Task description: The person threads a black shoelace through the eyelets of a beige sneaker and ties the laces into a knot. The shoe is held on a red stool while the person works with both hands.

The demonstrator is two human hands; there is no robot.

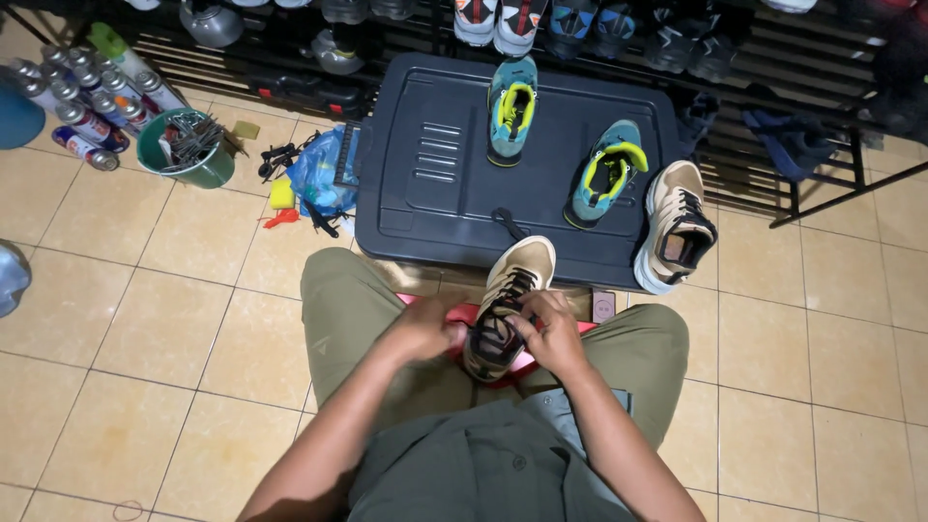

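Lacing step: left hand [425, 329] and right hand [551, 329] pinching laces on tan shoe [507, 304], near side of bin lid [425, 164]. Next: even tension.

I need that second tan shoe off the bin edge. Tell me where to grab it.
Take the tan shoe by its heel collar, coming from the near side. It leans toe-up against the dark bin lid, with its opening facing you, so fingers can probably hook inside the collar.
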